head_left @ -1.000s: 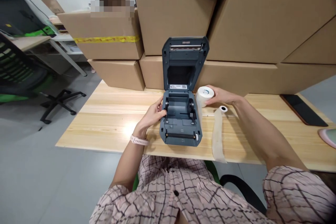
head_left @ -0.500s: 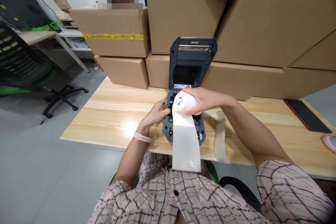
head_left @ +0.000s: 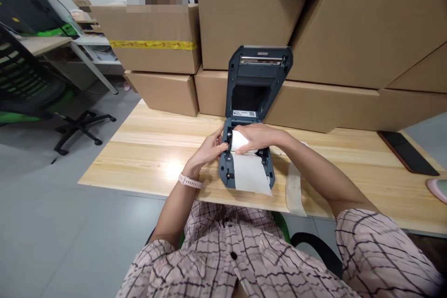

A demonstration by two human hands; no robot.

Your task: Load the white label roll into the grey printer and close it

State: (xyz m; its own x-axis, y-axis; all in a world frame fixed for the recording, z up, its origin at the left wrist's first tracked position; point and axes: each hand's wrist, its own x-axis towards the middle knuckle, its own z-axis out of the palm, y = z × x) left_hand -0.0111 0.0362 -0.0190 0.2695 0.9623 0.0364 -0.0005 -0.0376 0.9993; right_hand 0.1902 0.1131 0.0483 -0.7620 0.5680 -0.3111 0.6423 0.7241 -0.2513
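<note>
A dark grey label printer [head_left: 259, 74] stands on the wooden table with its lid raised. Inside its body lies a white paper roll [head_left: 239, 141], its loose strip [head_left: 251, 174] hanging over the printer's front. My right hand [head_left: 256, 137] is wrapped over the roll from the right and hides part of it. With my left hand [head_left: 212, 148] I grip the printer's left edge; the thumb lies on the rim and the fingertips are partly hidden. To the right, a separate paper strip [head_left: 295, 191] hangs over the table's front edge.
Stacked cardboard boxes [head_left: 253, 23] line the back of the table [head_left: 139, 149]. On the right lie a dark flat device [head_left: 408, 152] and a pink-rimmed object [head_left: 438, 190]. An office chair [head_left: 38, 74] stands left. Behind the boxes, a person's head shows blurred.
My right hand has moved down with the paper roll, which now sits lower inside the printer. The loose strip's end has shifted up and slightly right. My left hand stays at the printer's edge.
</note>
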